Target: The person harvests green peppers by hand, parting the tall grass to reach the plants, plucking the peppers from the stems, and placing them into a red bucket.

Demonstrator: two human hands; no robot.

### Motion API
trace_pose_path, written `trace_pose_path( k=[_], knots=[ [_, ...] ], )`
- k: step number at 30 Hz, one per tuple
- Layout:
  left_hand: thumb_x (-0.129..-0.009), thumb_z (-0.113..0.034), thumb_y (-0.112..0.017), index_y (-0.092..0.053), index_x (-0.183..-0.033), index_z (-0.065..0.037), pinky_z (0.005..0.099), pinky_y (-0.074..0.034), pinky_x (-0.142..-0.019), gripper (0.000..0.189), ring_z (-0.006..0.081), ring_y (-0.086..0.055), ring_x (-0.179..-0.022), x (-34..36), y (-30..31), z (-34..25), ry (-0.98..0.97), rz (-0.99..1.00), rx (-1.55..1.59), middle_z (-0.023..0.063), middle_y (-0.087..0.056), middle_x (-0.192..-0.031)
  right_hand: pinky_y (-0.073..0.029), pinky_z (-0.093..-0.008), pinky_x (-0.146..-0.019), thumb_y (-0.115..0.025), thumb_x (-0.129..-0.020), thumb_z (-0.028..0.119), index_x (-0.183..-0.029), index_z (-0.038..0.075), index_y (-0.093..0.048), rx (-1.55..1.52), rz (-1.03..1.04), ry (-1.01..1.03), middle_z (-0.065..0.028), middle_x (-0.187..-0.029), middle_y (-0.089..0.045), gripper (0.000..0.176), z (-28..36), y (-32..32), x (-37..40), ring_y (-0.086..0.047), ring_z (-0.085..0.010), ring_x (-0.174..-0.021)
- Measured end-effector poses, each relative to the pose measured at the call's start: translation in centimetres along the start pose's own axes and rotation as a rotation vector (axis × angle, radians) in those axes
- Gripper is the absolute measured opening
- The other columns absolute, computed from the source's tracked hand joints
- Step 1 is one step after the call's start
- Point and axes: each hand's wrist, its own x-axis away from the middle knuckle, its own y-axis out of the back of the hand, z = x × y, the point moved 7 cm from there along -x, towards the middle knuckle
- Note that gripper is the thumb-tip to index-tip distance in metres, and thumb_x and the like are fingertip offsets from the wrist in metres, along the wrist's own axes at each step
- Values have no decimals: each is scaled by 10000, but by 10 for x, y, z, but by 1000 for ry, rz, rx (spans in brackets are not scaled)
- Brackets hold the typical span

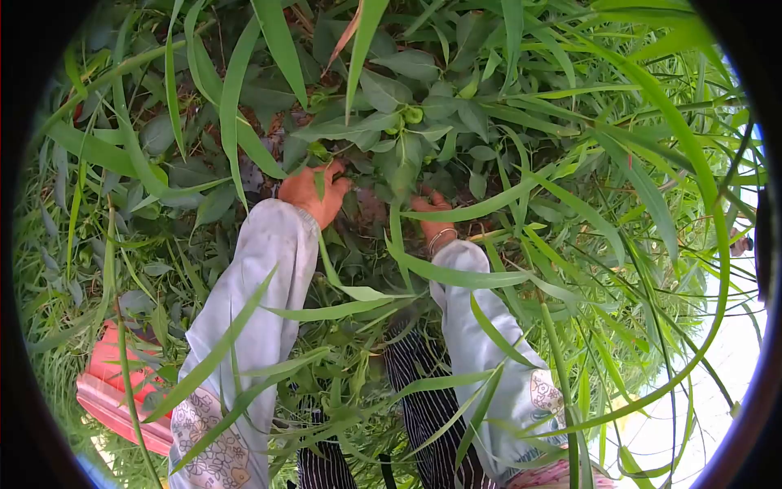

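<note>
My left hand (316,196) reaches low among the dark leaves of a bushy plant, its fingers curled in. Whatever it grips, if anything, is hidden by foliage. A short way to its right, my right hand (433,222), with a bangle at the wrist, is down near the stems too. Its fingers look bent inward, and a long grass blade crosses in front of it. Just above and between both hands, small round green fruits (414,115) hang on the leafy plant (387,91).
A red plastic tub (122,379) stands in the grass at lower left. Long grass blades (652,204) arch across the view, over both pale sleeves. Striped trousers (415,383) show below my arms. A bright white area (717,350) lies at the right edge.
</note>
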Motion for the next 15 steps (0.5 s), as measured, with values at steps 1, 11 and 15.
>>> trace_pose_path(
  k=[1, 11, 15],
  knots=[
    [-773, -344, -587, -607, -1086, -145, 374, -452, -834, 371, 318, -592, -935, 0, 1, -1, 4, 4, 5, 138, -637, -994, -425, -373, -904, -590, -767, 307, -1086, 143, -621, -41, 41, -5, -164, -1115, -588, 361, 0, -1, 2, -555, -303, -1025],
    [-769, -335, -583, -608, -1065, -152, 400, -467, -768, 349, 321, -609, -863, 4, 2, -13, -21, 9, -45, 143, -644, -918, -461, -296, -724, -640, -784, 157, -1003, 24, -627, 21, 208, -75, -65, -955, -634, 256, 59, -8, 57, -587, -157, -786],
    [-807, -297, -538, -601, -1073, -153, 440, -487, -711, 309, 325, -616, -802, 24, -7, -29, -172, 44, -270, 106, -648, -918, -462, -305, -730, -621, -805, 194, -1023, 22, -620, -113, 256, -166, -75, -978, -629, 278, 48, -5, 77, -588, -175, -821]
  ],
)
